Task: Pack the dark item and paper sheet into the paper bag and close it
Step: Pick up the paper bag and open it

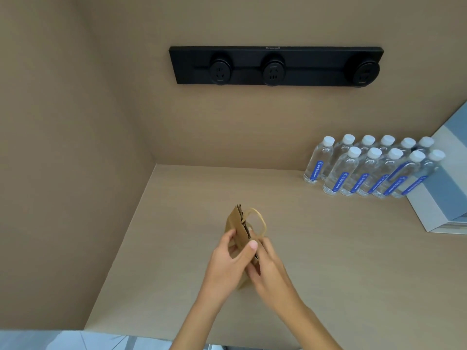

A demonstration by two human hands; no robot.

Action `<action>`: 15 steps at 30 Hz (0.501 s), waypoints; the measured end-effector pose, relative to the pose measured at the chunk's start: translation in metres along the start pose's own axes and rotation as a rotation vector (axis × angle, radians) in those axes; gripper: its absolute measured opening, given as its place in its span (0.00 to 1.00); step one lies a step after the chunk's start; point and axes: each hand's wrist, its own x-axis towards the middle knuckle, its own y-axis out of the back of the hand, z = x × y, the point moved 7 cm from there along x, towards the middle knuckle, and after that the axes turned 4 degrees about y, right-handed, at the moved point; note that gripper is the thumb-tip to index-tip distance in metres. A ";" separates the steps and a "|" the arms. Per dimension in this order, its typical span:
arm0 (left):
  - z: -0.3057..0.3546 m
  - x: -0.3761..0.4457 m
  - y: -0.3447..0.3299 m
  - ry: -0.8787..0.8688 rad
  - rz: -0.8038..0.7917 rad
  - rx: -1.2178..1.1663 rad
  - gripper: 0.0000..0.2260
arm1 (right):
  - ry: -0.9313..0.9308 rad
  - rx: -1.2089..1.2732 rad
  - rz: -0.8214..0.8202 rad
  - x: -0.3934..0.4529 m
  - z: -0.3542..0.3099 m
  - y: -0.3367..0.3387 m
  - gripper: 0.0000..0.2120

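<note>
Looks nearly done: both hands, left hand and right hand, pinch the small brown paper bag shut, well left of the clear water bottles. Contents can't be seen.

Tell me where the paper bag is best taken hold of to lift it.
By the looped handles at the top of the paper bag, coming from above on its right side. The bag stands upright with its mouth pinched flat, and both hands, left hand and right hand, already cover its lower half.
</note>
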 end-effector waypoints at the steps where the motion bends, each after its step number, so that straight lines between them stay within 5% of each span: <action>1: 0.001 -0.002 0.000 0.013 -0.012 -0.007 0.34 | -0.021 0.068 -0.035 0.001 -0.003 -0.002 0.29; 7: 0.001 -0.010 0.004 0.079 -0.091 -0.177 0.23 | -0.061 0.300 -0.145 -0.003 -0.015 0.007 0.15; 11: 0.004 -0.012 0.005 0.083 -0.148 -0.181 0.11 | -0.210 0.469 -0.111 -0.002 -0.011 0.013 0.15; 15: 0.003 -0.011 0.010 0.118 -0.106 -0.070 0.13 | -0.313 0.509 -0.028 0.002 -0.006 0.016 0.11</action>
